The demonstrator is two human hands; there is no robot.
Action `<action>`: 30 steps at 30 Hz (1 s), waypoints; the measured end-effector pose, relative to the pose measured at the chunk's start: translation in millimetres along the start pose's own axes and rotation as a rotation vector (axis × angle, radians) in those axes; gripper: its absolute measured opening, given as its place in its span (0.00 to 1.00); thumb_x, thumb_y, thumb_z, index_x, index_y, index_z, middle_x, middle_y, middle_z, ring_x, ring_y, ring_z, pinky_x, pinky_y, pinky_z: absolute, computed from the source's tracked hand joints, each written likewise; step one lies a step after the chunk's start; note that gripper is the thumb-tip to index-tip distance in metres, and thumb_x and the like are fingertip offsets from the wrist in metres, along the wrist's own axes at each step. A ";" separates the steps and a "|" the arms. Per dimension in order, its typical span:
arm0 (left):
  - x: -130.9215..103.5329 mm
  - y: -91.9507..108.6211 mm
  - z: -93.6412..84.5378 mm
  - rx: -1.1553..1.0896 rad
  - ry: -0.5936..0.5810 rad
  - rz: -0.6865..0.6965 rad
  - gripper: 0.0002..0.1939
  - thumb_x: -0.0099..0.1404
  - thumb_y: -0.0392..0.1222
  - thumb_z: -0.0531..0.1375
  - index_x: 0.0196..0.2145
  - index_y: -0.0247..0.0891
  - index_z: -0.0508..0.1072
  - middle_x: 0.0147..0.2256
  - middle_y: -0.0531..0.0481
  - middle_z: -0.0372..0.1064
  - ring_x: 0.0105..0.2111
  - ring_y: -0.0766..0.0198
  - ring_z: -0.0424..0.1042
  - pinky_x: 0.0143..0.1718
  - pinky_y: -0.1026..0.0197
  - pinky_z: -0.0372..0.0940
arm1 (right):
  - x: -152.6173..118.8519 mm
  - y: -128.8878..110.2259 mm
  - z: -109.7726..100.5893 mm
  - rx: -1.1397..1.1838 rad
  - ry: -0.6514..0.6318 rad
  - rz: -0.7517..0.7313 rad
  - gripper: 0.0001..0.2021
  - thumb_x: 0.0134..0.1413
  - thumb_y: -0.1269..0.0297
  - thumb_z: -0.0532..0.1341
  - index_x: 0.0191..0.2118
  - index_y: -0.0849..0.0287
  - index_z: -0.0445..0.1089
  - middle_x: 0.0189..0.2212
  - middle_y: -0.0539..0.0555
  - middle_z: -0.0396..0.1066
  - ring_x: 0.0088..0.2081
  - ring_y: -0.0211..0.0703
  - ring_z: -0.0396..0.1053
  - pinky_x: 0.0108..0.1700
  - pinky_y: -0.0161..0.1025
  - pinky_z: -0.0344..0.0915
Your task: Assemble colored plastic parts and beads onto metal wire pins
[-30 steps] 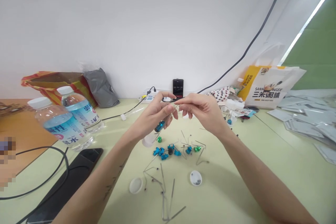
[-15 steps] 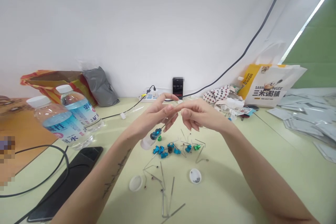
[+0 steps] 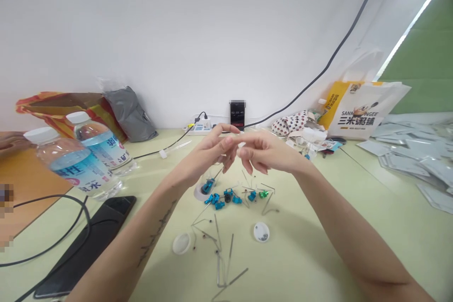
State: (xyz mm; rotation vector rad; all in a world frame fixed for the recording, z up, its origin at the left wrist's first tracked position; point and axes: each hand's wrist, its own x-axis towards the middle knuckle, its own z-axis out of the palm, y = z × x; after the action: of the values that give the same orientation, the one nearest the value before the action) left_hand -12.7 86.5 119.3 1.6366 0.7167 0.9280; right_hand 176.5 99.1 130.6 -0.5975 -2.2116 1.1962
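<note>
My left hand is closed, its thumb and fingers meeting at the fingertips of my right hand. Below its palm hangs a blue metal fitting with a round whitish end; a thin metal rod runs from it up into the fingers. My right hand pinches with thumb and forefinger at a small white piece, too small to name. Several blue fittings, a green fitting and bent metal rods lie below the hands. Nearer stand two shallow white caps, one with small bits inside.
Two water bottles and a black phone with a cable are at left. A phone showing a timer leans on the wall. Crumpled packaging, a paper bag and flat packets lie right. Another person's hand shows far left.
The blue fitting under my left hand has dropped and turned slightly, its whitish end now facing differently. My hands stay together, and the white piece shows at the right fingertips. A person's hand shows more at far left.
</note>
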 end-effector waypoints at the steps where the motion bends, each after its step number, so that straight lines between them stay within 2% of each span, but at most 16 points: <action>1: 1.6 -1.4 -2.8 -0.030 0.058 0.004 0.12 0.68 0.49 0.49 0.46 0.41 0.61 0.25 0.54 0.61 0.24 0.67 0.62 0.25 0.65 0.58 | -0.4 -0.3 -0.6 -0.007 0.100 -0.010 0.19 0.59 0.52 0.54 0.49 0.58 0.67 0.19 0.46 0.67 0.14 0.27 0.56 0.15 0.26 0.51; 3: 4.6 -3.8 -9.5 -0.098 0.179 0.024 0.11 0.68 0.47 0.51 0.45 0.41 0.61 0.28 0.53 0.63 0.26 0.67 0.64 0.29 0.63 0.60 | -2.2 -0.6 -3.2 -0.038 0.259 -0.001 0.20 0.59 0.51 0.54 0.52 0.57 0.64 0.20 0.47 0.67 0.15 0.27 0.57 0.16 0.26 0.52; 4: 5.6 -4.4 -13.1 -0.140 0.223 0.036 0.11 0.67 0.44 0.53 0.46 0.41 0.61 0.30 0.52 0.64 0.28 0.67 0.64 0.31 0.63 0.61 | -3.6 -0.7 -5.2 -0.066 0.299 0.015 0.20 0.59 0.51 0.54 0.52 0.58 0.64 0.21 0.47 0.67 0.16 0.28 0.58 0.17 0.27 0.54; 9: 5.2 2.0 -26.2 -0.230 0.371 0.055 0.15 0.61 0.32 0.59 0.46 0.35 0.63 0.32 0.51 0.67 0.30 0.68 0.67 0.37 0.63 0.62 | -13.8 -1.3 -19.4 -0.310 0.368 0.137 0.17 0.58 0.54 0.56 0.47 0.58 0.66 0.23 0.49 0.69 0.19 0.31 0.62 0.20 0.29 0.58; 12: 3.2 7.8 -29.0 -0.223 0.415 0.098 0.14 0.61 0.32 0.60 0.45 0.31 0.65 0.35 0.44 0.71 0.32 0.67 0.69 0.40 0.61 0.62 | -16.5 4.5 -30.1 -0.559 0.414 0.230 0.13 0.59 0.55 0.54 0.44 0.56 0.68 0.23 0.48 0.70 0.21 0.33 0.65 0.23 0.30 0.59; 14: 2.6 9.2 -28.9 -0.192 0.434 0.153 0.13 0.60 0.34 0.61 0.44 0.31 0.67 0.38 0.42 0.72 0.34 0.65 0.70 0.42 0.60 0.62 | -14.0 15.2 -37.0 -0.779 0.461 0.284 0.12 0.61 0.59 0.52 0.44 0.56 0.68 0.25 0.49 0.71 0.25 0.36 0.68 0.29 0.32 0.61; 16: 2.7 8.3 -27.3 -0.157 0.431 0.190 0.13 0.60 0.36 0.62 0.42 0.31 0.68 0.39 0.41 0.72 0.35 0.64 0.70 0.43 0.60 0.62 | -8.2 33.1 -41.8 -1.023 0.483 0.383 0.12 0.63 0.64 0.49 0.47 0.56 0.66 0.30 0.51 0.72 0.33 0.39 0.70 0.37 0.35 0.61; 19: 4.1 4.0 -23.6 -0.157 0.401 0.204 0.11 0.60 0.37 0.62 0.41 0.32 0.69 0.39 0.42 0.73 0.37 0.63 0.71 0.45 0.59 0.61 | 2.1 71.1 -41.6 -1.093 0.459 0.472 0.12 0.61 0.68 0.51 0.48 0.59 0.65 0.41 0.58 0.70 0.45 0.47 0.68 0.44 0.40 0.60; 22: 6.4 -2.0 -20.8 -0.223 0.408 0.193 0.08 0.61 0.38 0.60 0.38 0.33 0.69 0.38 0.43 0.72 0.38 0.62 0.71 0.46 0.59 0.62 | 7.9 111.4 -32.2 -1.118 0.372 0.574 0.14 0.57 0.65 0.58 0.49 0.61 0.65 0.45 0.60 0.67 0.44 0.48 0.68 0.44 0.42 0.63; 24: 7.4 -5.5 -19.4 -0.286 0.392 0.144 0.07 0.62 0.40 0.59 0.37 0.35 0.67 0.35 0.46 0.71 0.35 0.62 0.72 0.43 0.57 0.63 | 9.2 132.6 -24.1 -1.132 0.328 0.630 0.16 0.58 0.60 0.58 0.49 0.62 0.63 0.46 0.57 0.66 0.43 0.44 0.68 0.43 0.45 0.66; 27: 7.4 -9.0 -15.8 -0.331 0.299 0.018 0.08 0.63 0.44 0.57 0.36 0.38 0.64 0.30 0.51 0.67 0.28 0.64 0.71 0.34 0.58 0.65 | 10.3 152.5 -14.4 -1.161 0.323 0.690 0.16 0.60 0.59 0.56 0.50 0.62 0.63 0.46 0.56 0.65 0.43 0.43 0.67 0.43 0.46 0.67; 30: 7.0 -12.3 -10.2 -0.235 0.246 -0.059 0.09 0.64 0.46 0.56 0.36 0.39 0.63 0.28 0.53 0.64 0.25 0.68 0.66 0.29 0.63 0.62 | 11.6 161.6 -9.3 -1.188 0.340 0.715 0.16 0.60 0.60 0.56 0.50 0.62 0.62 0.47 0.56 0.65 0.44 0.44 0.67 0.44 0.46 0.67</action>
State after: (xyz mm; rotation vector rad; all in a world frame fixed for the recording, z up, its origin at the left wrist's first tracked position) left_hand -17.8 100.5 110.1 1.3027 0.7866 1.1380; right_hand 193.4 193.5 -0.3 -1.9785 -2.2536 -0.1702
